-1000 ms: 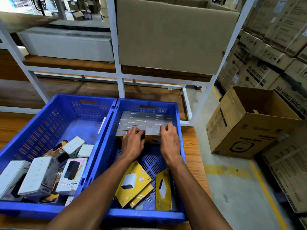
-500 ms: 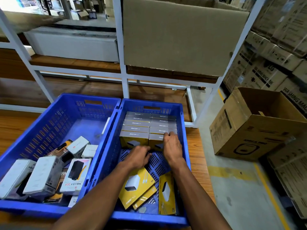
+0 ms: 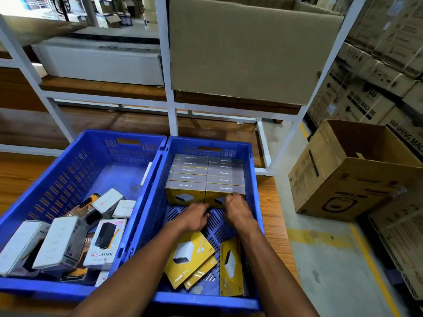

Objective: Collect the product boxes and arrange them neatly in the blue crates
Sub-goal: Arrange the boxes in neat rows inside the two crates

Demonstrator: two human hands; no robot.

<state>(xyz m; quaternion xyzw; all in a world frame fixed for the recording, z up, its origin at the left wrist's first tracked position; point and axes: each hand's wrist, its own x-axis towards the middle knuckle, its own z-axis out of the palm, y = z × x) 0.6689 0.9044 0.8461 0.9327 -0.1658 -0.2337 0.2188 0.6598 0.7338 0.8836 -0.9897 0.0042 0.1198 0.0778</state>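
Note:
Two blue crates stand side by side. At the far end of the right crate point(image 3: 256, 202), yellow product boxes with grey tops point(image 3: 207, 177) stand upright in two tidy columns. Three loose yellow boxes point(image 3: 190, 257) lie flat at its near end. My left hand point(image 3: 194, 217) hovers over the bare crate floor just in front of the row, fingers curled, nothing in it. My right hand point(image 3: 238, 209) is curled against the front face of the nearest box in the right column. The left crate point(image 3: 57, 179) holds a jumble of white and grey boxes point(image 3: 61, 243).
The crates sit on a wooden table point(image 3: 274, 225). Behind them is a white metal rack point(image 3: 170, 106) with a large cardboard sheet and a white carton. An open cardboard box point(image 3: 352, 179) stands on the floor at right, before stacked washing machine cartons.
Both hands came off the grey tops of the row and drew back toward me. The left dropped to the crate floor, and the right slid down to the box's front face.

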